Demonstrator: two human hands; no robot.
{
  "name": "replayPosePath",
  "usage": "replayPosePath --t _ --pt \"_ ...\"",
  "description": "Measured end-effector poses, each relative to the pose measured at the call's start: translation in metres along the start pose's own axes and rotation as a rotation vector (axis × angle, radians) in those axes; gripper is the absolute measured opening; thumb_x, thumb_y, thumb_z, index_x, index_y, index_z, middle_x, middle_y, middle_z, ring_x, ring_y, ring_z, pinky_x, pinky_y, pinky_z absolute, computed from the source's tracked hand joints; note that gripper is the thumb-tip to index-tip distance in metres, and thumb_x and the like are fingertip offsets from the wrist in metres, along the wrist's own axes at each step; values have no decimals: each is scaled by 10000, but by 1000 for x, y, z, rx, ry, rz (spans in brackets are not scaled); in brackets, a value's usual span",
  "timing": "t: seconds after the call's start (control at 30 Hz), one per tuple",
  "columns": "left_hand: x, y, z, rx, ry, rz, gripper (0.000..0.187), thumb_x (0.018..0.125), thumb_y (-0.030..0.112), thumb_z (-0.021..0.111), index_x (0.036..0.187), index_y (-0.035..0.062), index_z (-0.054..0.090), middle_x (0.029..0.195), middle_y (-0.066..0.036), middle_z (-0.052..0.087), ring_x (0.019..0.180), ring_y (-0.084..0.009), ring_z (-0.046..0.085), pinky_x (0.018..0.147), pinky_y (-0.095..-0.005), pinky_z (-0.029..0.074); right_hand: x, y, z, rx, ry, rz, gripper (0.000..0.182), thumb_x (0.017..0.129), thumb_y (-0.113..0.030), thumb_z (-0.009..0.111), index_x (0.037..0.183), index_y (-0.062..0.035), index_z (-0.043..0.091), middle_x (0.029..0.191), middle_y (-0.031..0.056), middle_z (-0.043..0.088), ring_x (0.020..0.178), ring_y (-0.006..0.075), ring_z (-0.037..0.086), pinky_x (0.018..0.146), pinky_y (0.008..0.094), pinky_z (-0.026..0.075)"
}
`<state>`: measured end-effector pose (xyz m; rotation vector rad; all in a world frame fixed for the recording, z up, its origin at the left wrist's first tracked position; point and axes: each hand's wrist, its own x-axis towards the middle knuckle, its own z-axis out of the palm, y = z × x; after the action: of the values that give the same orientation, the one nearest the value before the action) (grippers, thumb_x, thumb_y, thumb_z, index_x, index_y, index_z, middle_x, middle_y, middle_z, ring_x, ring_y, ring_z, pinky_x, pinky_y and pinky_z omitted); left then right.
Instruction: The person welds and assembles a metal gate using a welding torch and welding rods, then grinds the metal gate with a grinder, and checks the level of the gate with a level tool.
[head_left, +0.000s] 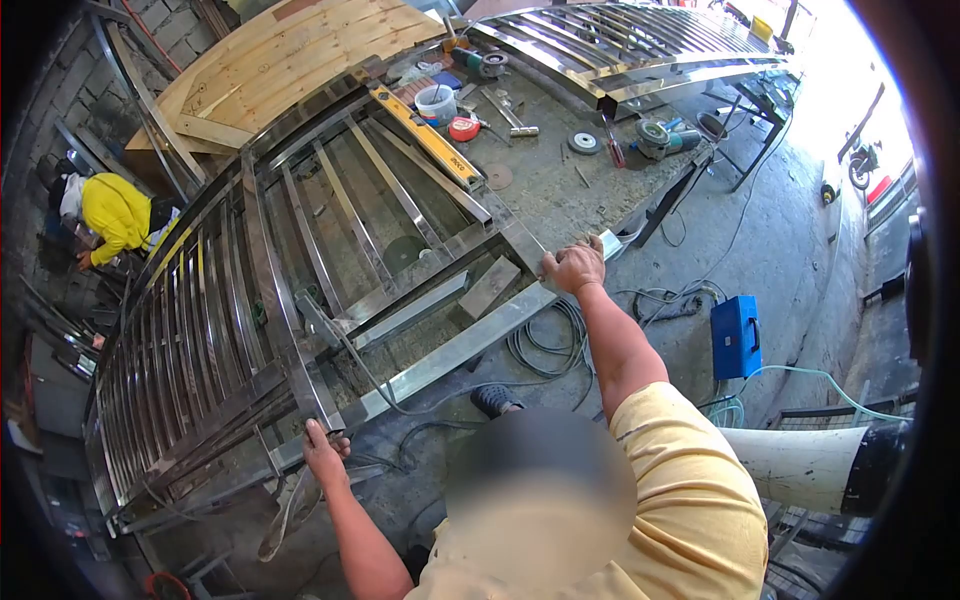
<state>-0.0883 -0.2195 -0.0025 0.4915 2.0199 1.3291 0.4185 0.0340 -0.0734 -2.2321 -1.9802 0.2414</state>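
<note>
A large frame of shiny steel tubes (250,205) with many parallel bars lies across the work table. My left hand (325,455) is closed round the near end of one steel tube (312,392). My right hand (575,265) grips the end of another steel tube (520,240) at the frame's near right corner; its fingertips are partly hidden. Between my hands, a long steel rail (445,343) runs along the table's front edge. A yellow spirit level (425,138) rests on the frame, beyond my right hand. A short flat metal piece (490,288) lies inside the frame.
On the table (545,195) are angle grinders (665,138), a white bucket (436,104), a red tape measure (464,129) and a grinding disc (584,143). Cables (550,345) coil on the floor near a blue case (735,337). A person in yellow (118,215) crouches at left.
</note>
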Motion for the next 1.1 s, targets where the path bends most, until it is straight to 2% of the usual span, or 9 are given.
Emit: replayPosePath --t 0.2,0.3,0.4,0.5,0.57,0.7,0.83,0.93,1.1 --pt "5 -6 0 15 15 16 460 1049 575 504 1040 121 576 782 -6 644 563 -92 631 459 -226 479 10 2 5 63 -10 60 533 936 -455 442 815 -98 820 912 160 765 997 274 708 1199 434 266" --pt "7 -5 -7 95 9 -4 477 1053 534 522 1122 69 601 859 -60 671 708 -185 688 592 -309 552 9 1 1 55 -10 58 520 928 -439 448 801 -96 818 906 156 767 982 270 711 1193 431 276" --pt "-1 2 3 854 490 759 421 1030 382 603 1228 10 616 999 -145 690 956 -310 683 821 -434 553 9 1 2 37 -8 53 504 925 -445 461 813 -116 826 893 143 769 987 259 709 1190 429 279" --pt "-35 63 40 733 320 834 410 961 224 664 1289 -17 616 1126 -205 676 1129 -392 606 981 -512 466 6 0 -3 48 0 25 483 924 -457 478 832 -145 836 891 122 771 995 249 706 1190 425 279" --pt "-63 98 96 788 65 1053 353 919 150 686 1247 24 651 1129 -178 689 1099 -375 627 959 -499 483 5 -2 -4 30 -23 44 468 928 -472 493 843 -170 841 897 100 774 1009 234 702 1201 420 265" --pt "-95 113 228 796 -594 1251 485 908 257 687 1378 166 607 1061 -110 686 1029 -342 639 890 -487 497 7 0 -5 35 -20 49 462 924 -485 509 847 -173 841 908 81 776 1034 215 691 1211 418 254" --pt "-127 116 354 1071 -905 1177 602 915 353 665 1481 212 516 1229 -133 679 1093 -357 646 963 -481 508 4 0 -5 6 -21 43 387 910 -450 548 855 -193 831 932 19 780 1048 171 676 1208 411 260" --pt "-126 84 417 1029 -817 1334 587 915 323 651 1478 214 528 1296 -131 658 1106 -355 652 950 -492 524 15 21 34 37 60 -22 208 868 -371 610 822 -270 786 951 -63 773 1056 127 668 1201 414 262" --pt "-130 61 431 1093 -777 1369 505 903 272 638 1401 193 615 1380 -128 631 1104 -344 662 909 -499 548 13 25 41 119 117 -32 141 826 -329 642 788 -286 771 907 -95 756 1032 111 654 1198 423 262"
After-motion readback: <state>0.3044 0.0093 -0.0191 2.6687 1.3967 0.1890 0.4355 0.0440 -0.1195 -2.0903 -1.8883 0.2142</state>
